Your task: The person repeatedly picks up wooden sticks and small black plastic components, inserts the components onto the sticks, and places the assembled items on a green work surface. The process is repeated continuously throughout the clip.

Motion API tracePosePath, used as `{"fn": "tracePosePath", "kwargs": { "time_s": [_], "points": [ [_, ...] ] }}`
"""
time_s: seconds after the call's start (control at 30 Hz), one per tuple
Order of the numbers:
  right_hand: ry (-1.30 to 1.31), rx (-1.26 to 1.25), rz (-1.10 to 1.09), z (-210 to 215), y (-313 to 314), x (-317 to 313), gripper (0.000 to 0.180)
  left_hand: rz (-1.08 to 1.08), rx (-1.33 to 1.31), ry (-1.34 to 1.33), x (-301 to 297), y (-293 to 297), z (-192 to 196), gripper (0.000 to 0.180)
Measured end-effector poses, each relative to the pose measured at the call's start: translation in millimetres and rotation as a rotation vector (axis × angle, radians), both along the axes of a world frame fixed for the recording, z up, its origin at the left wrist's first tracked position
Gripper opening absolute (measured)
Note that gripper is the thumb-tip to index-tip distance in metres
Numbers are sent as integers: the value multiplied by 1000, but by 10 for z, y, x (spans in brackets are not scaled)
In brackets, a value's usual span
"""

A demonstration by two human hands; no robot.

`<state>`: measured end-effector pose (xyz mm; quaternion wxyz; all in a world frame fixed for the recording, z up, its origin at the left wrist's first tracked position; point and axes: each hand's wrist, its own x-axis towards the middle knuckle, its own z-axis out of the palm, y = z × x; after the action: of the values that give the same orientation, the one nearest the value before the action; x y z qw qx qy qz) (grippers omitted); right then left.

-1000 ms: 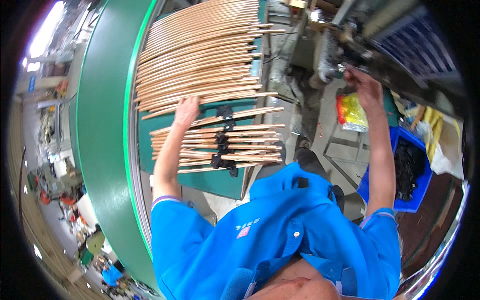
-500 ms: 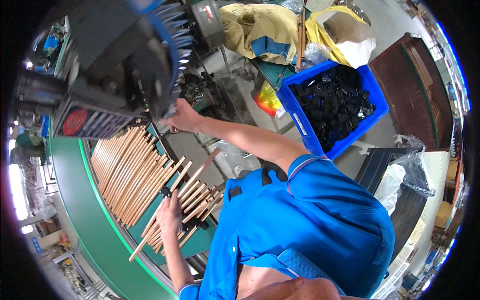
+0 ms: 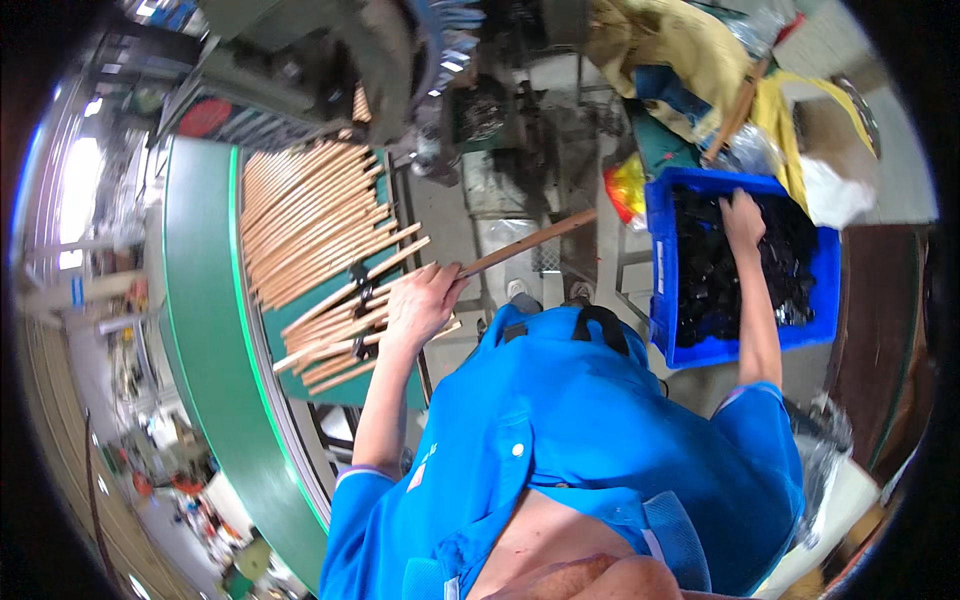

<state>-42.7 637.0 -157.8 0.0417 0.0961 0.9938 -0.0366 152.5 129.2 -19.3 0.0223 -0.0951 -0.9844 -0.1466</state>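
Note:
My left hand (image 3: pixel 420 300) is closed around a wooden stick (image 3: pixel 532 243), which juts out to the right and slightly away from me. Beneath and beside that hand lie several sticks with black fittings (image 3: pixel 358 272) among them. My right hand (image 3: pixel 742 222) reaches into a blue bin (image 3: pixel 661 250) on the right, filled with small black pieces (image 3: pixel 704 275). Its fingers bend down among the pieces, and their tips are hard to make out. A dense row of pale wooden sticks (image 3: pixel 310 215) lies beyond my left hand on a green worktop (image 3: pixel 335 290).
A dark machine (image 3: pixel 300 75) stands over the far end of the stick row. A green conveyor-like strip (image 3: pixel 200 290) runs along the left. Behind the bin are a tan sack (image 3: pixel 680 50) and a yellow-edged bag (image 3: pixel 790 150). A red-yellow bag (image 3: pixel 626 190) hangs beside the bin.
My right hand has left the machine and gone right into the blue bin. My left hand has come off the lying sticks with one stick in its grip. The view has turned rightward.

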Motion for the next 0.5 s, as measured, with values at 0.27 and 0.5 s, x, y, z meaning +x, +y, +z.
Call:
{"fn": "tracePosePath", "kwargs": {
  "time_s": [0.27,0.5],
  "points": [
    [-41,27,33,-519,98,390,34,-58,-125,40,-130,-8,-14,22],
    [7,-496,-163,221,-93,401,44,-7,26,-22,-166,-99,-128,21]
  ]
}}
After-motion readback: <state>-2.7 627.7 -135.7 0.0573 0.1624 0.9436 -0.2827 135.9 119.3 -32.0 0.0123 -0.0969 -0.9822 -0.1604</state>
